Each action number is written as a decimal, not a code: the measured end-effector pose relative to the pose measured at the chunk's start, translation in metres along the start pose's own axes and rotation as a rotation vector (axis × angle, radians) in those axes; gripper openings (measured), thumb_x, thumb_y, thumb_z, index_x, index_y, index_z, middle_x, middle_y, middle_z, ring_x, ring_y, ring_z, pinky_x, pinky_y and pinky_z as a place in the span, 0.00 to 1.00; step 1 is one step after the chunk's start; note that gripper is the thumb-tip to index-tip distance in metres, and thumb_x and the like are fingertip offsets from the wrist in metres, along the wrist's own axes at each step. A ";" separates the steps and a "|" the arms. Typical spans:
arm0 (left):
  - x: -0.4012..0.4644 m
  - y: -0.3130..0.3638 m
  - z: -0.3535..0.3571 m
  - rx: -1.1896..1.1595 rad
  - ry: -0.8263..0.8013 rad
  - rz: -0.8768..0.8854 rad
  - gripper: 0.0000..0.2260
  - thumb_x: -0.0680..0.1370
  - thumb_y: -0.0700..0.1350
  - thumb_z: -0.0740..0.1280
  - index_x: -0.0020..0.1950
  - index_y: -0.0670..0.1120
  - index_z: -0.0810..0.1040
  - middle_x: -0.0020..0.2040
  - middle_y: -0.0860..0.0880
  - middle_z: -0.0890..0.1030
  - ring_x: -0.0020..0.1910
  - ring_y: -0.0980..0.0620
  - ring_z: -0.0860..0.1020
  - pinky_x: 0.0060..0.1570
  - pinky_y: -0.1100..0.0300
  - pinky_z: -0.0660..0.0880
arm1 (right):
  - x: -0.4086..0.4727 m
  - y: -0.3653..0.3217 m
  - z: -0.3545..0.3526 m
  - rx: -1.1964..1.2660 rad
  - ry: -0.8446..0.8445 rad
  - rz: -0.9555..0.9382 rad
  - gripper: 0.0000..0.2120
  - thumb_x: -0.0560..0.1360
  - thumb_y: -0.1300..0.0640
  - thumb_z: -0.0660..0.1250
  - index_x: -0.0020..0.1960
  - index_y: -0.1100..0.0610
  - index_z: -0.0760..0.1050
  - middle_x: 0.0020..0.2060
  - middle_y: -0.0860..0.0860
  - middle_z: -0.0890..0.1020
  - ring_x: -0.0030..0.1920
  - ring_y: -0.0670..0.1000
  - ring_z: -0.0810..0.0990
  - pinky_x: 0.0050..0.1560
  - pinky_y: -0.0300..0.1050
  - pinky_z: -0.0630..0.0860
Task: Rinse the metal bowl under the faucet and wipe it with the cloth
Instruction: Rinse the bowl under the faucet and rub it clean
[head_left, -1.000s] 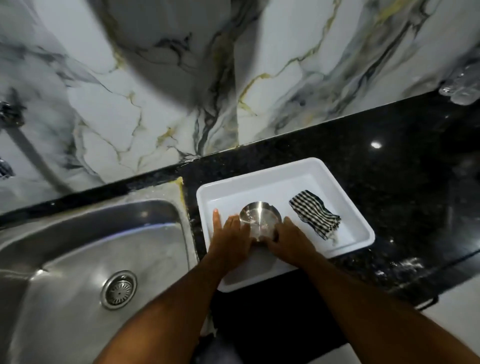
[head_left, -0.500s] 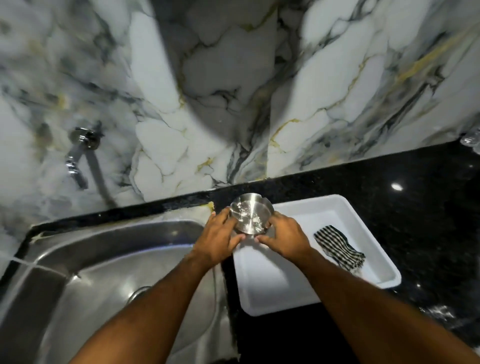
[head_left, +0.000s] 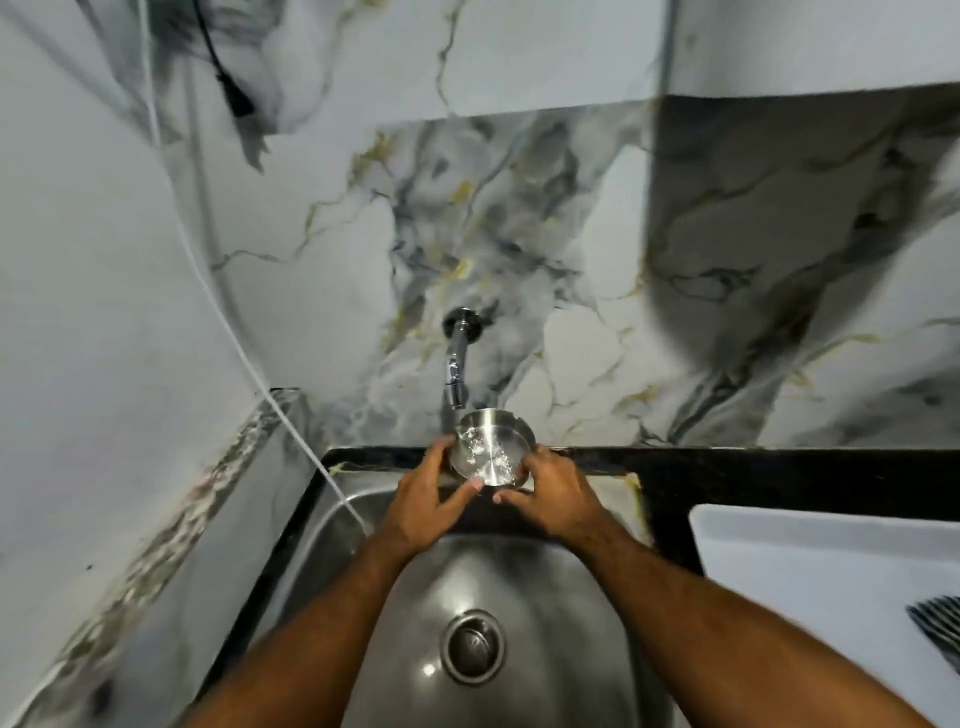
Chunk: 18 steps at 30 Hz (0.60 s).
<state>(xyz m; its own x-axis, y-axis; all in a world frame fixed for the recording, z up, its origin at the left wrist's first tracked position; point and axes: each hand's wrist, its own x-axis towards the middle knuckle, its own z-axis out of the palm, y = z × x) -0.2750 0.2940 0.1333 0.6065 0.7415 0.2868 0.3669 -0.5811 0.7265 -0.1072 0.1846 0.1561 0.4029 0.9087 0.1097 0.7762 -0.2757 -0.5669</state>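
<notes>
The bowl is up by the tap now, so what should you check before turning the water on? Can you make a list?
1. Both hands hold the metal bowl: ok, left hand and right hand grip its sides.
2. Bowl over the sink: ok.
3. Bowl under the faucet spout: ok, just below it.
4. Bowl opening faces up: ok, tilted slightly.
5. Water running: cannot tell, no stream is visible.
6. Cloth ready for wiping: ok, lying in the white tray on the right.
</notes>
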 end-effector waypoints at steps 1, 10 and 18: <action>0.000 -0.009 0.000 -0.118 0.054 -0.107 0.29 0.77 0.53 0.69 0.75 0.50 0.63 0.63 0.58 0.77 0.57 0.68 0.76 0.55 0.72 0.72 | 0.004 -0.007 0.010 0.000 -0.004 0.009 0.23 0.67 0.43 0.76 0.54 0.58 0.79 0.53 0.55 0.82 0.51 0.56 0.81 0.48 0.43 0.73; 0.034 -0.060 0.016 -1.352 0.288 -0.851 0.24 0.81 0.54 0.61 0.66 0.36 0.75 0.60 0.31 0.80 0.57 0.32 0.80 0.53 0.39 0.79 | 0.031 -0.035 0.070 0.147 -0.125 0.013 0.34 0.65 0.37 0.74 0.65 0.52 0.72 0.57 0.50 0.82 0.55 0.51 0.82 0.53 0.44 0.78; 0.063 -0.078 0.047 -1.425 0.342 -0.884 0.21 0.83 0.52 0.60 0.68 0.37 0.74 0.63 0.33 0.79 0.57 0.35 0.79 0.51 0.42 0.79 | 0.109 -0.078 0.039 0.138 0.355 0.153 0.20 0.72 0.41 0.72 0.53 0.55 0.78 0.42 0.52 0.84 0.43 0.53 0.82 0.42 0.42 0.74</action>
<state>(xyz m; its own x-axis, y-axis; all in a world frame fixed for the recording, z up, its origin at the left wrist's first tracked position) -0.2325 0.3704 0.0654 0.3433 0.7915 -0.5056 -0.5038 0.6095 0.6121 -0.1429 0.3171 0.1800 0.6694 0.6894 0.2768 0.6320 -0.3327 -0.6999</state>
